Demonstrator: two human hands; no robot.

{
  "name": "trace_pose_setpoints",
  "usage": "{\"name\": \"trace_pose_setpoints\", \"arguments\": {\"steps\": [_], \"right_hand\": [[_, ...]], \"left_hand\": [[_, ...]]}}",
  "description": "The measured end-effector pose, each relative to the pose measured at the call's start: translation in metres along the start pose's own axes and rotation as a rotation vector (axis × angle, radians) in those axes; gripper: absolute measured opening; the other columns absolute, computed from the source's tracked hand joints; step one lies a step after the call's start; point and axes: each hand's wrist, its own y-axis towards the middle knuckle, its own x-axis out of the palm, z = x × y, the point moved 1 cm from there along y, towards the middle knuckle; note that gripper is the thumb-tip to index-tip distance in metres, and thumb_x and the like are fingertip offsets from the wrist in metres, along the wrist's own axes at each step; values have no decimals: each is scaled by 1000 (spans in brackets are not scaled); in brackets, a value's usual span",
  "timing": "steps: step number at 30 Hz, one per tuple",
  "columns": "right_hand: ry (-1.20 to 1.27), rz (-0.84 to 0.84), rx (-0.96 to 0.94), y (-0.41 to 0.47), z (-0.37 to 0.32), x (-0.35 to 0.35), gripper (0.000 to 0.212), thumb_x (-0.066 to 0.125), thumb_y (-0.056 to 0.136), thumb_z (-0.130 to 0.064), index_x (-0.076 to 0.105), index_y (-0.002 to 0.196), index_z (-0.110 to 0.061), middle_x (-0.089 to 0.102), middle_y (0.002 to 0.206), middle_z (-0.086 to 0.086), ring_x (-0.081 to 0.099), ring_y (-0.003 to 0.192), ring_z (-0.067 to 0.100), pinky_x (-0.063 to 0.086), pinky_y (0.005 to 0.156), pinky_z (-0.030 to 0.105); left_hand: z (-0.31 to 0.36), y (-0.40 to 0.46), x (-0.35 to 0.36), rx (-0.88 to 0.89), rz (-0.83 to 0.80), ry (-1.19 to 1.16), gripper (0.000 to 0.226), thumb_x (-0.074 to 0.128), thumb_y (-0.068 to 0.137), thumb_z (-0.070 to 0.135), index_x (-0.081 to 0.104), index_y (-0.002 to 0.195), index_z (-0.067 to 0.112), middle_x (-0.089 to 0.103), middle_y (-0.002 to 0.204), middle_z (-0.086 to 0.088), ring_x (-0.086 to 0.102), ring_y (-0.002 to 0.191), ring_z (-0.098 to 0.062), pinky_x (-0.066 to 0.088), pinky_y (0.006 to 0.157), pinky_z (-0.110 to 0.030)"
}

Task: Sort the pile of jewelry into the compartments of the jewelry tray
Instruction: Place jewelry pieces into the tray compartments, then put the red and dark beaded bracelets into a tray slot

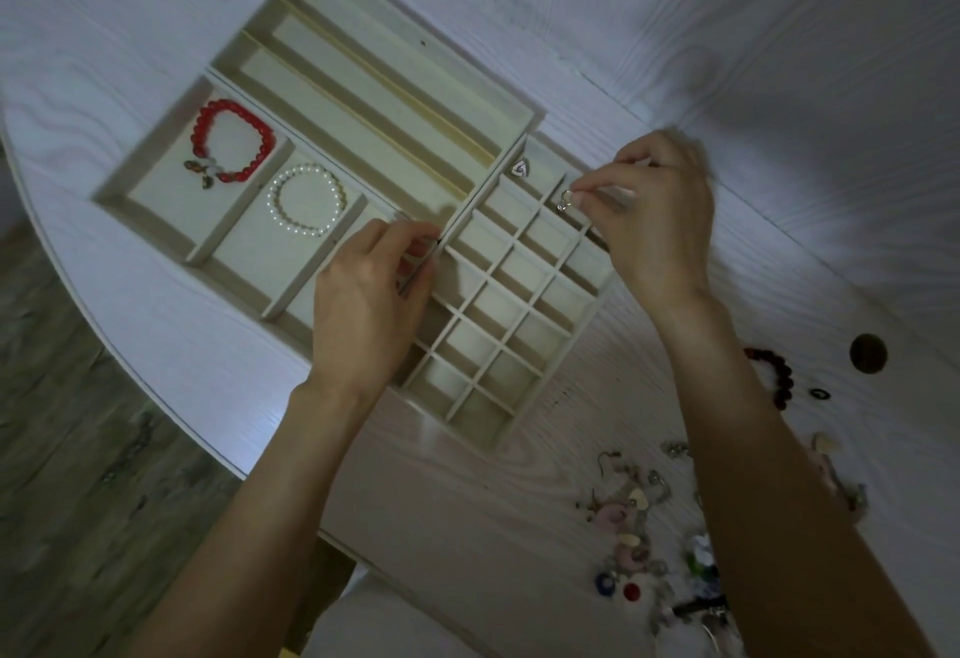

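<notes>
While the jewelry tray (322,101) is steadied by the left hand (371,288), whose fingers are curled on its central divider, a ring (565,200) is pinched by the right hand (657,205) above the tray's far small compartments; the jewelry pile (649,527) lies near the tray's right corner.

White table (727,33) — grey wood-look floor (67,449) beneath.

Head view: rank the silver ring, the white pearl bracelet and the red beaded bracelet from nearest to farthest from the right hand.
1. Silver ring: pinched in the right hand over the small-cell grid.
2. White pearl bracelet: middle left compartment, past the left hand.
3. Red beaded bracelet: far-left compartment.
</notes>
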Motion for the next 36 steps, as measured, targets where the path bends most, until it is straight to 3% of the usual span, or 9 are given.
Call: {"name": "trace_pose_setpoints", "arguments": {"steps": [4, 7, 11, 13, 19, 23, 28, 32, 36], "right_hand": [[25, 100, 46, -34, 15, -34, 9, 71, 80, -22, 74, 88, -18, 60, 97, 1, 50, 97, 21, 29, 76, 15], [-36, 188, 134, -85, 47, -69, 13, 69, 80, -19, 73, 92, -14, 66, 94, 7, 53, 94, 28, 31, 76, 20], [-199, 173, 296, -134, 100, -87, 23, 62, 85, -28, 70, 96, -9, 68, 87, 11, 49, 87, 28, 35, 75, 30], [-249, 106, 367, -148, 120, -95, 32, 60, 85, -35, 67, 101, -8, 67, 87, 11, 48, 88, 30, 32, 76, 30], [-186, 18, 518, -152, 126, -83, 32, 68, 80, -36, 64, 97, -9, 65, 89, 9, 49, 93, 30, 42, 75, 38], [-227, -37, 456, -157, 128, -74, 22, 62, 84, -25, 62, 93, -5, 59, 97, 14, 45, 93, 31, 34, 75, 35], [86, -31, 445, -163, 105, -94, 17, 50, 93, -22, 55, 99, -7, 58, 87, 7, 52, 82, 25, 38, 61, 33], [311, -104, 392, -158, 61, -101, 11, 51, 95, -23, 53, 101, -13, 68, 83, 5, 64, 75, 18, 53, 70, 41], [533, -233, 369, -125, 4, -74, 6, 55, 94, -18, 57, 99, -15, 65, 71, -6, 62, 55, 6, 52, 54, 26]], "left_hand": [[2, -6, -3, 43, 28, 54, 22, 66, 89, 17, 67, 110, 9, 64, 97, -9, 60, 80, -21, 45, 73, -26], [29, -15, 1, 198, 68, 60, 23, 62, 92, 20, 67, 109, 6, 62, 95, -13, 57, 83, -25, 39, 76, -24], [94, -28, 32, 482, -121, -195, 20, 56, 94, 16, 67, 109, 7, 63, 97, -9, 60, 83, -19, 48, 73, -26], [133, -33, 61, 514, -270, -288, 22, 58, 93, 17, 65, 112, 10, 63, 99, -6, 61, 80, -14, 49, 69, -24], [183, -30, 141, 358, -500, -43, 29, 60, 89, 19, 58, 115, 5, 60, 108, -12, 61, 91, -27, 44, 70, -32], [183, -32, 154, 298, -531, 53, 23, 55, 92, 19, 58, 110, 6, 61, 106, -11, 59, 91, -25, 39, 70, -28], [161, -35, 128, 178, -597, -268, 17, 54, 94, 13, 65, 107, 8, 55, 97, -2, 55, 86, -15, 41, 77, -21], [140, -49, 76, -62, -633, -695, 9, 51, 97, 13, 58, 98, 7, 58, 93, 0, 60, 80, -7, 50, 77, -23], [102, -53, 10, -343, -426, -888, 15, 53, 95, 11, 62, 106, 5, 62, 87, -2, 63, 77, -10, 53, 70, -22]]}}
